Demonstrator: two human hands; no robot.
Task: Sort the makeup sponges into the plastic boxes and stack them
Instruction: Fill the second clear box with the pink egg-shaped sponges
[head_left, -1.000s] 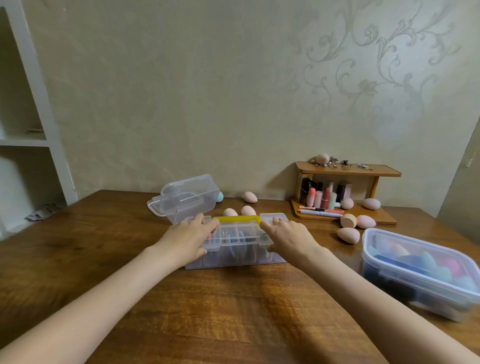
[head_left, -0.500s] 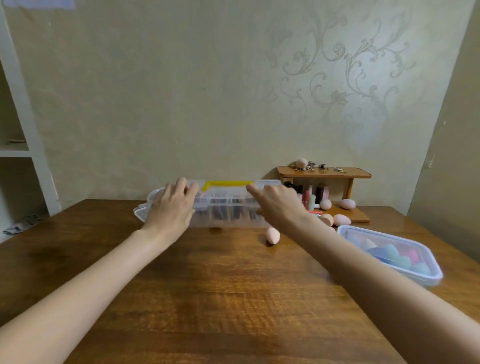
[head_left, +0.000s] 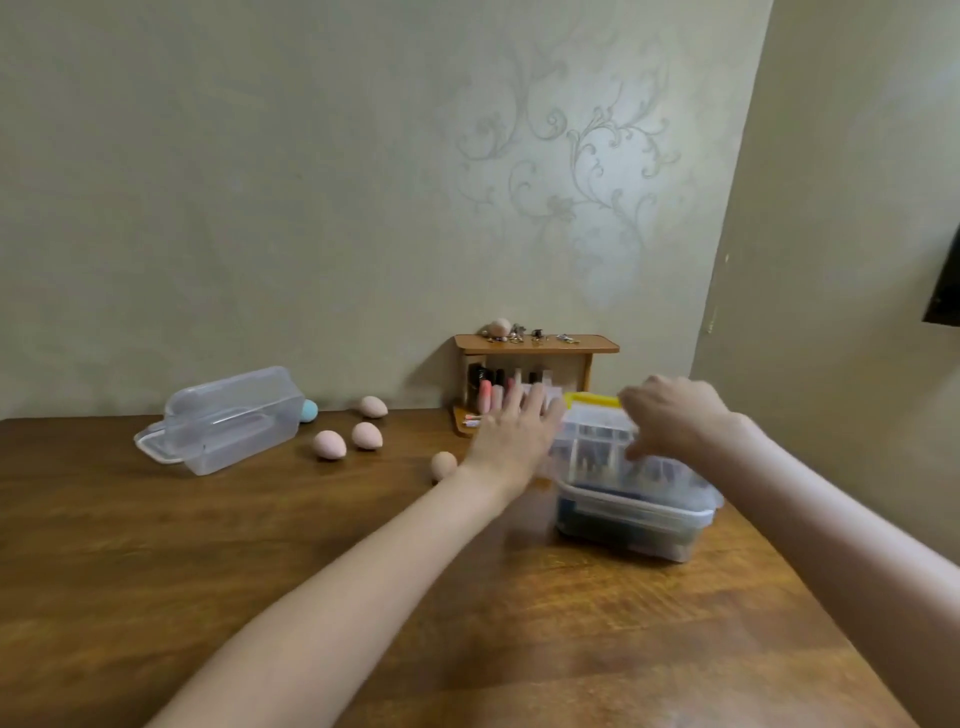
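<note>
Hands hold a clear box with a yellow latch (head_left: 597, 441) at right of centre, on top of a larger lidded box (head_left: 634, 519), long axis roughly left to right. The left hand (head_left: 511, 436) presses its left end with straight fingers; the right hand (head_left: 670, 421) grips its right end, fingers curled. At left, another clear box (head_left: 228, 418) lies tilted, long axis slanting toward the upper right, pink sponges (head_left: 329, 445) beside it.

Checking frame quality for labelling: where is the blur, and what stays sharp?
Head view: motion blur smears the left hand, right hand and yellow-handled clear plastic box; the tipped clear box and pink egg-shaped sponges stay sharp.
</note>
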